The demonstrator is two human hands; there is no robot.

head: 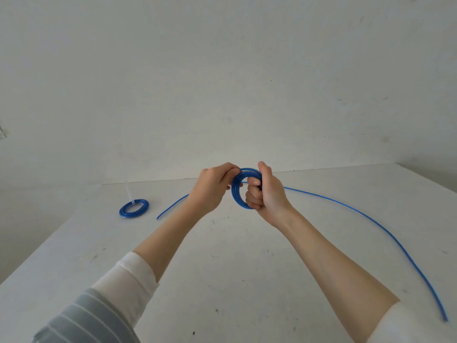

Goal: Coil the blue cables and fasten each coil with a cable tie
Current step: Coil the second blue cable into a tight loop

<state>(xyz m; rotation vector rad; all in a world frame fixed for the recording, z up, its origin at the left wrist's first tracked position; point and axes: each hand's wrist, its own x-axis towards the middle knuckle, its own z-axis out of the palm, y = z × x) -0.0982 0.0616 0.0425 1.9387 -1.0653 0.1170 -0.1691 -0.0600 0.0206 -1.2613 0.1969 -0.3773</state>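
Note:
I hold a small blue cable coil upright above the white table. My right hand grips the coil's right side, fingers curled through the ring. My left hand pinches the coil's upper left edge. A loose blue cable lies on the table, running from behind my hands in a long arc to the right front edge. Another blue cable end lies to the left of my left wrist. A finished blue coil with a white cable tie lies flat at the table's far left.
A plain white wall rises behind the table. The table's far edge runs just behind my hands, and its left edge slopes down toward the lower left.

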